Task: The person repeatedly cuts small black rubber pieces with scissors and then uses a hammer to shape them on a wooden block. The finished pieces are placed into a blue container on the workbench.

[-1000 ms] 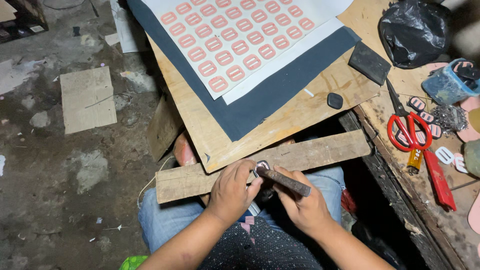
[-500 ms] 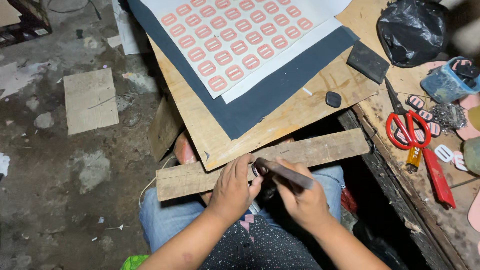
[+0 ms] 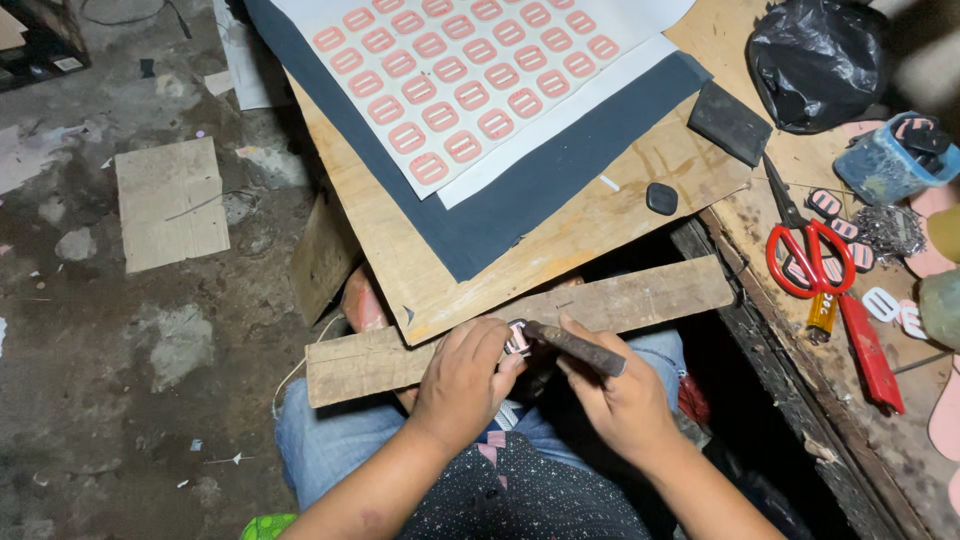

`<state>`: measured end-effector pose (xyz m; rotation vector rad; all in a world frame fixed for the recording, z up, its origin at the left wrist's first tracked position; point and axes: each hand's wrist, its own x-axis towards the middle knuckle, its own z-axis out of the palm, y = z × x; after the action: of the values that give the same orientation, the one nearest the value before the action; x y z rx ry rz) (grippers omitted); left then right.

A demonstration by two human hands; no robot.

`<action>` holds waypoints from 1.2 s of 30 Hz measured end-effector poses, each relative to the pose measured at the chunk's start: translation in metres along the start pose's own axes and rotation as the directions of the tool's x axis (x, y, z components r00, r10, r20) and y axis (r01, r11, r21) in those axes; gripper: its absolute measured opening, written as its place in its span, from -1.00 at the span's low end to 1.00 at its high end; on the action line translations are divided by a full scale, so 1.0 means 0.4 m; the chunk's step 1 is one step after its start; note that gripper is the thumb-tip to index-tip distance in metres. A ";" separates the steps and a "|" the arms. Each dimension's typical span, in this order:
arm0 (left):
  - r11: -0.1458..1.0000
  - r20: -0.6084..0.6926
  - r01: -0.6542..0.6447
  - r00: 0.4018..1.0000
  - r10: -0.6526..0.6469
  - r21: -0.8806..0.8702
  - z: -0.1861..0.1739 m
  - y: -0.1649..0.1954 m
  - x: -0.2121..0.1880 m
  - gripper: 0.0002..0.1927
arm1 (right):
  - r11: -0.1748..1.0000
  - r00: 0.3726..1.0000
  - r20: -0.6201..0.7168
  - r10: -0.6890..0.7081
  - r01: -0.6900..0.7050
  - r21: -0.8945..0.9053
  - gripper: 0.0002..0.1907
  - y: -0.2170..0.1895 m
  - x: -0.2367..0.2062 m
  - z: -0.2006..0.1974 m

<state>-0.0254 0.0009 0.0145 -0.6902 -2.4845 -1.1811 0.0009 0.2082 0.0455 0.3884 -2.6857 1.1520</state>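
My left hand [image 3: 463,378] pinches a small pink-and-white buckle-shaped piece [image 3: 518,339] against a long wooden plank [image 3: 640,298] that lies across my lap. My right hand [image 3: 620,390] grips a dark, rusty metal tool [image 3: 572,347] whose tip rests on that piece. Beyond the plank, a plywood board [image 3: 600,215] carries a dark blue sheet [image 3: 500,215] and a white sheet [image 3: 480,80] printed with several pink buckle shapes.
At right, a workbench holds red-handled scissors [image 3: 815,262], a black plastic bag [image 3: 815,60], a blue container [image 3: 885,165], a dark flat block [image 3: 728,122], a small black piece [image 3: 661,198] and loose cut-outs. A cardboard square [image 3: 170,203] lies on the dirty floor at left.
The right hand has swung the tool's handle slightly, keeping its tip at the small piece. The left hand stays on the piece. The view has shifted a little.
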 end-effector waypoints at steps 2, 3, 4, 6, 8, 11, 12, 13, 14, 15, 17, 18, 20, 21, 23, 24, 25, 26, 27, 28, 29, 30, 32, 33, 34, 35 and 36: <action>1.000 0.011 0.008 1.000 -0.008 0.003 -0.002 0.001 0.001 -0.65 | 0.998 0.999 0.031 -0.037 0.038 -0.044 -0.46 -0.010 0.003 0.005; 1.000 0.015 0.011 1.000 -0.011 0.005 -0.001 0.001 0.002 -0.66 | 0.996 0.998 0.058 -0.040 0.044 -0.075 -0.45 -0.013 0.007 0.004; 1.000 0.019 0.015 1.000 -0.015 0.002 -0.001 0.000 0.003 -0.66 | 0.993 0.996 0.084 -0.042 0.051 -0.106 -0.44 -0.016 0.011 0.002; 1.000 0.027 0.025 0.999 -0.025 -0.005 0.001 -0.001 0.003 -0.67 | 0.993 0.990 0.138 -0.018 0.034 -0.116 -0.45 -0.021 0.009 -0.018; 1.000 0.017 0.009 1.000 -0.010 0.008 0.002 -0.003 0.000 -0.67 | 0.989 0.981 0.192 -0.004 0.032 -0.142 -0.47 -0.022 0.009 -0.041; 1.000 -0.001 -0.016 1.000 0.016 0.018 0.006 -0.007 -0.003 -0.65 | 0.987 0.975 0.224 -0.004 0.040 -0.154 -0.52 -0.019 0.008 -0.066; 0.999 -0.003 -0.024 1.000 0.024 0.022 0.006 -0.009 -0.004 -0.64 | 0.992 0.981 0.193 -0.006 0.030 -0.122 -0.54 -0.018 0.007 -0.066; 1.000 0.000 -0.021 1.000 0.021 0.022 0.007 -0.009 -0.004 -0.63 | 0.996 0.987 0.163 -0.007 0.021 -0.087 -0.55 -0.017 0.005 -0.065; 1.000 0.002 -0.015 1.000 0.015 0.023 0.008 -0.010 -0.003 -0.62 | 0.998 0.993 0.121 0.001 0.007 -0.068 -0.55 -0.016 0.004 -0.058; 1.000 0.005 -0.009 1.000 0.009 0.023 0.007 -0.009 -0.003 -0.61 | 0.999 0.997 0.079 0.012 -0.008 -0.047 -0.54 -0.018 0.001 -0.046; 1.000 -0.008 -0.013 1.000 0.013 0.014 0.003 -0.006 -0.004 -0.61 | 1.000 0.999 0.038 0.010 -0.009 -0.007 -0.54 -0.017 -0.002 -0.027; 1.000 -0.017 -0.019 1.000 0.019 0.009 0.000 -0.004 -0.001 -0.61 | 1.000 0.999 0.040 -0.006 0.006 0.009 -0.56 -0.016 -0.001 -0.016; 0.999 -0.010 -0.038 0.999 0.038 -0.015 -0.008 -0.003 0.006 -0.69 | 1.000 0.999 0.030 -0.015 0.014 0.022 -0.58 -0.009 0.002 -0.009; 0.999 -0.003 -0.043 0.999 0.043 -0.027 -0.013 0.000 0.005 -0.73 | 1.000 1.000 0.019 -0.002 0.002 0.019 -0.60 -0.007 0.001 -0.008; 0.997 0.008 -0.065 0.998 0.066 -0.027 -0.020 0.004 0.006 -0.71 | 0.994 0.994 0.040 0.100 -0.102 0.038 -0.57 -0.001 -0.003 -0.014; 0.997 0.011 -0.078 0.997 0.078 -0.028 -0.021 0.004 0.008 -0.69 | 0.981 0.980 0.074 0.183 -0.187 0.057 -0.54 0.003 -0.005 -0.020; 0.997 0.001 -0.078 0.997 0.078 -0.029 -0.020 0.006 0.010 -0.72 | 0.959 0.958 0.109 0.264 -0.273 0.073 -0.50 0.006 -0.006 -0.025; 0.997 -0.008 -0.079 0.997 0.078 -0.028 -0.020 0.007 0.011 -0.75 | 0.967 0.968 0.121 0.221 -0.234 0.100 -0.50 0.008 -0.008 -0.029; 0.996 -0.018 -0.079 0.997 0.079 -0.027 -0.019 0.007 0.012 -0.77 | 0.973 0.975 0.131 0.178 -0.194 0.128 -0.49 0.010 -0.009 -0.037; 0.996 -0.034 -0.066 0.997 0.064 -0.052 -0.017 0.009 0.014 -0.80 | 0.976 0.981 0.141 0.132 -0.154 0.156 -0.48 0.009 -0.011 -0.043; 0.996 -0.050 -0.053 0.998 0.050 -0.076 -0.017 0.010 0.015 -0.84 | 0.975 0.987 0.116 0.107 -0.128 0.183 -0.48 0.005 -0.014 -0.048; 0.994 -0.065 -0.042 0.997 0.035 -0.099 -0.017 0.011 0.016 -0.87 | 0.973 0.992 0.090 0.083 -0.101 0.210 -0.47 -0.001 -0.017 -0.053; 0.962 -0.039 0.178 0.981 -0.190 -0.209 -0.014 0.021 0.015 -0.90 | 0.948 0.991 0.004 0.131 -0.127 0.292 -0.53 -0.017 -0.018 -0.059; 0.922 -0.015 0.287 0.954 -0.301 -0.262 -0.011 0.029 0.014 -0.90 | 0.919 0.977 -0.049 0.209 -0.179 0.350 -0.58 -0.029 -0.020 -0.061; 0.814 0.044 0.380 0.914 -0.404 -0.439 -0.007 0.035 0.015 -0.88 | 0.883 0.952 -0.095 0.290 -0.229 0.410 -0.63 -0.040 -0.022 -0.065; 0.664 0.121 0.457 0.865 -0.488 -0.591 -0.004 0.039 0.018 -0.86 | 0.927 0.975 -0.061 0.213 -0.182 0.329 -0.68 -0.046 -0.020 -0.079; 0.482 0.211 0.512 0.810 -0.548 -0.711 -0.002 0.040 0.022 -0.83 | 0.961 0.991 -0.022 0.135 -0.125 0.247 -0.73 -0.049 -0.014 -0.096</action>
<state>-0.0240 0.0116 0.0292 0.0229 -2.1415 -2.4975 0.0150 0.2244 0.0834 0.2245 -2.5740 1.5213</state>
